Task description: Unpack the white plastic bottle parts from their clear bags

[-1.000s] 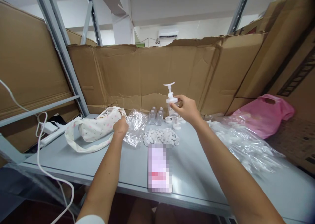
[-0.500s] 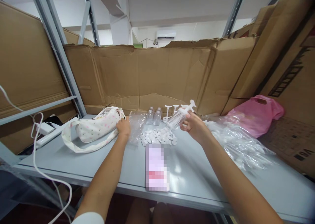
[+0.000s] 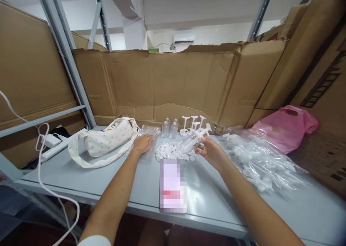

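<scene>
Pump bottle [image 3: 190, 141], just one, clear with a white pump, is tilted in the right hand [image 3: 212, 153], its head up and to the right, above the near side of a group of white pumps [image 3: 194, 123] and the right part of a heap of small white pieces [image 3: 168, 151]; the right hand is closed around its neck end; the left hand [image 3: 143, 144] lies palm down, fingers stretched, on one clear plastic bag [image 3: 154, 131], and whether it pinches the film I cannot tell; four clear bottles [image 3: 173, 130] stand upright near the cardboard wall [image 3: 167, 84]; one floral bag [image 3: 110, 141] lies on the left, one filled bag [image 3: 256, 161] and one pink bag [image 3: 288, 127] on the right.

Grey shelf [image 3: 143, 188] surface shows on both sides of one flat rectangular object [image 3: 171, 184], whose near end reaches the shelf's front edge; the cardboard bounds the back.

Four T-shaped tops can be made out among the pumps, yet they overlap and the held bottle covers part; the heap is too jumbled to count; the flat object is pixelated; both forearms are cut off by the bottom edge.
</scene>
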A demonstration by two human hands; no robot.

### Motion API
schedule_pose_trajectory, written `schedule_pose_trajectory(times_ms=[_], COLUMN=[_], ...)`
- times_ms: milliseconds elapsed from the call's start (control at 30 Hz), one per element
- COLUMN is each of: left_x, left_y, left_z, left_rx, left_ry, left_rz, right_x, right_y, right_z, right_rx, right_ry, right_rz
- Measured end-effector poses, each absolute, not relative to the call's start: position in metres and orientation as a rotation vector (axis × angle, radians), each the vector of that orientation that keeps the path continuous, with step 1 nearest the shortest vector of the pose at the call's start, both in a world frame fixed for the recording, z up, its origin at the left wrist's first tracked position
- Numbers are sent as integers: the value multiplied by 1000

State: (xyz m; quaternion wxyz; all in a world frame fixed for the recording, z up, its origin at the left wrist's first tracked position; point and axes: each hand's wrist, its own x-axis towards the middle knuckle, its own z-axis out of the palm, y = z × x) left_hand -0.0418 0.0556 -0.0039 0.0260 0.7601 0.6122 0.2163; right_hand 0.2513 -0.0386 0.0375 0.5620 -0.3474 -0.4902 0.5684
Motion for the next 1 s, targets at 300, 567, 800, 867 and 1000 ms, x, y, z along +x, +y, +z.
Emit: schedule_pose_trajectory(times_ms=[300,567,800,867,1000], left_x=[5,33,29,29,28], left_y=[19,-1,-5,-7,-13], left_z=[28,25,37,39,38], left_rx=[2066,2100,2207,2220,2386], left_ry=[942,898,1045,1063,1087], left_rz=[1123,1219,1266,1303,1466], right_x=[235,233,222,216,205], right_y=[-44,-41,-47,-52,-61], right_z=[29,23,19,22,27], right_rx=[-717,-755,-669,-614,-543], right_ry=[-899,-725,-524,-470,-423], right_rz=[1417,1477,1514,1551,1644])
